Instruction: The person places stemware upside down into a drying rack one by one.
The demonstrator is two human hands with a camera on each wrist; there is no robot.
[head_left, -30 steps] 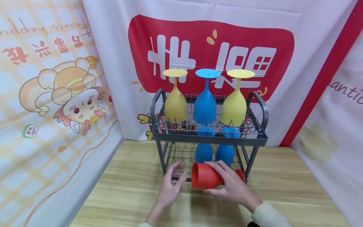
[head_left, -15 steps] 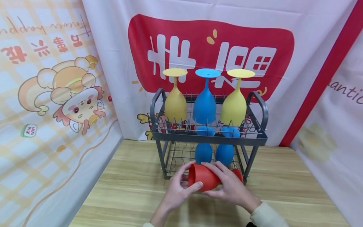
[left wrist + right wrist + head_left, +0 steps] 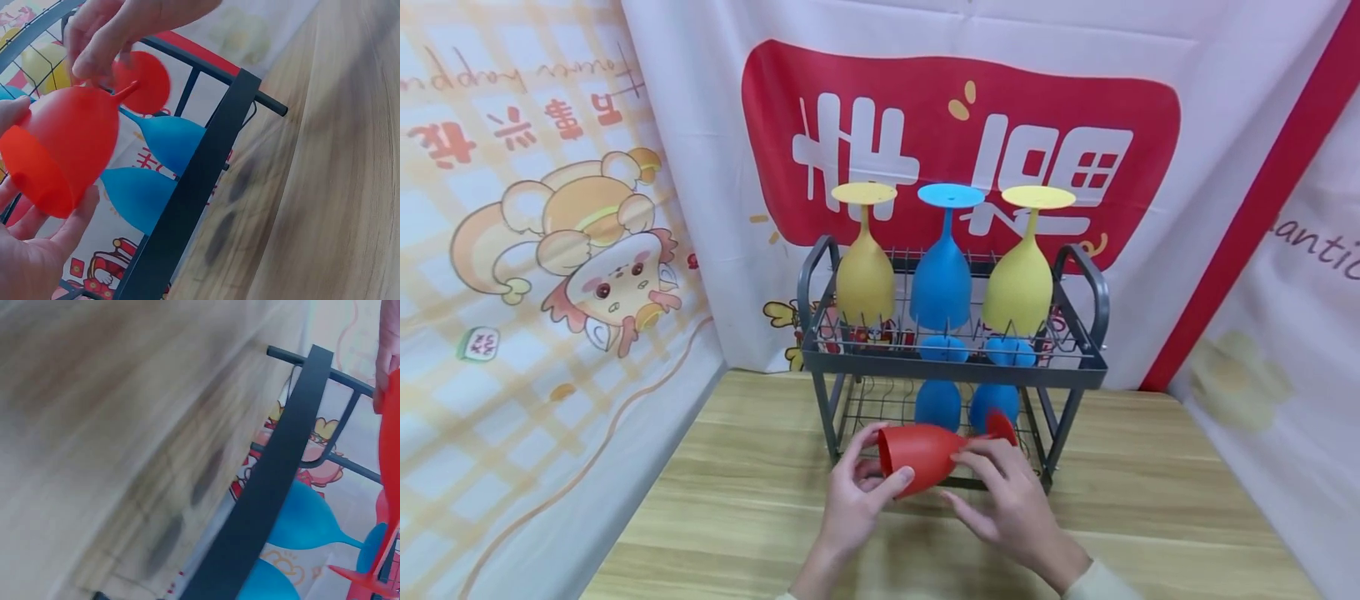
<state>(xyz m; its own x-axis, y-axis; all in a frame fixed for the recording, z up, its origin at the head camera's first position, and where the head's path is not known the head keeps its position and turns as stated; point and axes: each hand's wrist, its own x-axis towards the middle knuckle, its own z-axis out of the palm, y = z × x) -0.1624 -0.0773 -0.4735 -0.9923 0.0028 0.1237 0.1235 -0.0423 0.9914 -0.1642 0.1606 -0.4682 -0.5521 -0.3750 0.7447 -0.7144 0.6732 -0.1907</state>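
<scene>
A red plastic goblet lies tilted in the air in front of the rack, its mouth to the left and its foot raised at the right. My left hand grips the bowl near the rim, thumb in front and fingers behind. At the stem end, my right hand has its fingertips against the bowl, while its thumb stands apart below. In the left wrist view the right hand is blurred above the goblet. The right wrist view shows the goblet and part of the left hand.
A dark two-tier rack stands on the wooden table. Upside down on its top tier are a left yellow goblet, a blue goblet and a right yellow goblet. Two blue goblets sit below. Printed cloth hangs behind.
My left hand has come in from beside the goblet and taken hold of its rim end. The right hand's grip on the bowl has loosened; the goblet has shifted left, foot tipping up.
</scene>
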